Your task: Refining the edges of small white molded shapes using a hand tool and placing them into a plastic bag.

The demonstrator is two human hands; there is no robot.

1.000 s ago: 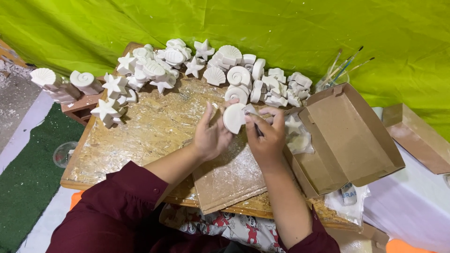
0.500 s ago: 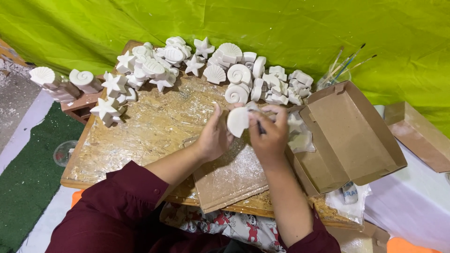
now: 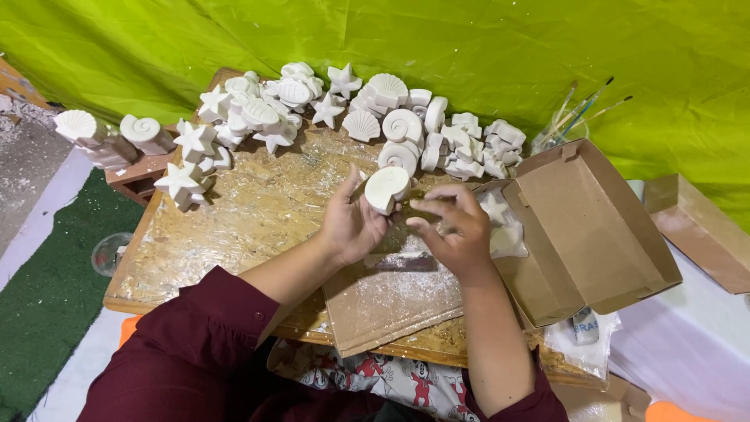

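A bright green cloth hangs as the backdrop behind a wooden board table wrapped in clear film. Green matting covers the floor at left, beside grey ground.

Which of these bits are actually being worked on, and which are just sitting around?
In use: white plaster shell, held in the left hand; right hand close by it; dusty cardboard sheet.

Lying about: plaster stars and shells, open cardboard box, paintbrushes.

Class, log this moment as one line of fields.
left hand: holds round white plaster shell cast | right hand: open beside cast | under hands: dusty brown cardboard sheet
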